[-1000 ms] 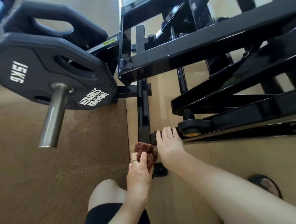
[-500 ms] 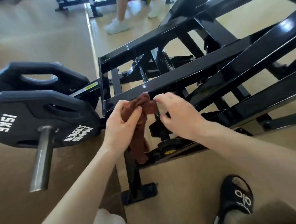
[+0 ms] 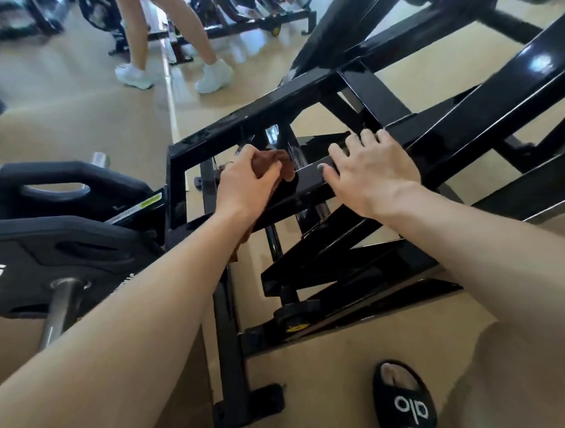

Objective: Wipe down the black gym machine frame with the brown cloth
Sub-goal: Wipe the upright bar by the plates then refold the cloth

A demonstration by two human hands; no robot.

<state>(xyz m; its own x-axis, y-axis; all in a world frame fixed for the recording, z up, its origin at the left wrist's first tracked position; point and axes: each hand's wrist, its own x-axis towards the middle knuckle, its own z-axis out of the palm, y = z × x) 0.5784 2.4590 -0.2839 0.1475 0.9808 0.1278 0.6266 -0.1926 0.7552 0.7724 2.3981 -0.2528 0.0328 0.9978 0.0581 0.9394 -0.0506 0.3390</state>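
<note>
- Cloth [image 3: 273,163]: brown, bunched; pressed against a slanted black bar of the frame [image 3: 305,183], near its upper left corner. A loose tail hangs below the wrist, down past the bar's underside.
- Left hand [image 3: 247,183]: fingers curled round the cloth, gripping it against the bar.
- Right hand [image 3: 374,173]: fingers spread and nearly straight, resting flat on the same bar just right of the cloth; holds nothing, seems to serve as a brace.
- Step in hand, as judged: wiping the upper bar, stroke under way or about to start at the corner end.
- Next move, as judged: slide the cloth along the bar toward the right hand, which must lift or shift further up the bar to clear the path; keep the tail gathered so it does not snag.
- Edges: bar is square-section with sharp long corners; cross members meet it just behind the cloth, leaving narrow gaps where knuckles could catch.
- Open room: free run up the bar to the right; to the left, weight plate [image 3: 48,259] and its steel peg [image 3: 62,307] stand close, limiting elbow swing.
- Floor: sandal [image 3: 405,403] near the frame's foot; another person's legs [image 3: 167,40] well apart, beyond the frame.
</note>
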